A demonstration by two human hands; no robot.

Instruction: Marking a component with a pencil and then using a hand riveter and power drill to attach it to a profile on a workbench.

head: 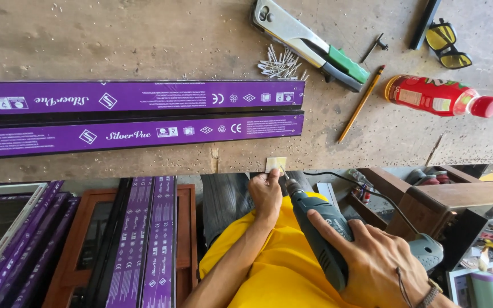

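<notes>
The drill (323,236) sits low at the near edge of the bench (144,45), its bit aimed at a small pale plate (275,164) lying right at that edge. The right hand (375,265) wraps the grey body, fingers clamped round it with the forefinger stretched along the casing. The left hand (266,194) is up at the nose, fingertips pinched together at the bit and touching the plate. A black cord (349,183) trails off to the right.

I'd judge the drill solid and fairly heavy, rigid, its plastic shell grippy enough; the body and handle are the places to hold it, well back from the bit. The plate looks thin, light and apt to skid or spin unless pressed down.

Farther up the bench lie two long purple-wrapped bars (138,114), a heap of rivets (281,64), a riveter (309,41), a pencil (362,104), a red bottle (440,96) and yellow glasses (448,44), all well apart from the hands.
</notes>
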